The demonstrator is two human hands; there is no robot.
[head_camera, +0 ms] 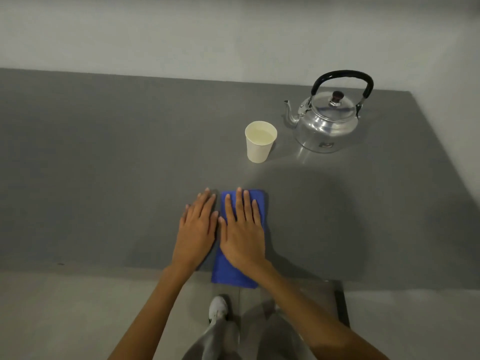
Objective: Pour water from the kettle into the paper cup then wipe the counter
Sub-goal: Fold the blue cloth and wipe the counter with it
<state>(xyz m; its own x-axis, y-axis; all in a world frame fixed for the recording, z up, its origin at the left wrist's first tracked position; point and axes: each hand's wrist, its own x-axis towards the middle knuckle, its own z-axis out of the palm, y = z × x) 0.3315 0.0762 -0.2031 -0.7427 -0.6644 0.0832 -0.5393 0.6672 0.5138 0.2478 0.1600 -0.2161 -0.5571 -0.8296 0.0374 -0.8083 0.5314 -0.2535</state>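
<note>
— Nothing is gripped by either hand: the right hand (242, 229) is laid flat, fingers spread, on the blue cloth (235, 271) at the lower centre of the frame, and the left hand (197, 229) is pressed palm-down on the bare counter (104, 165) just beside it.

— Is the cloth bunched or folded?

— It is seen folded into a long rectangle, lying near the counter's front edge, with its near end left uncovered below the right wrist.

— And farther up?

— The paper cup (260, 141) is found upright above and slightly right of the hands, well apart from them, with liquid visible inside it. The kettle (327, 118) is set down upright in the upper right of the frame, near the cup but not touching it, its spout turned toward the cup and its handle raised.

— Which step is judged to be in hand?

— Pouring appears finished; the wiping is judged to be under way or about to start.

— What is called for next?

— Downward pressure should be kept while the cloth is slid across the surface, and the filled cup should be skirted so it is not knocked.
</note>
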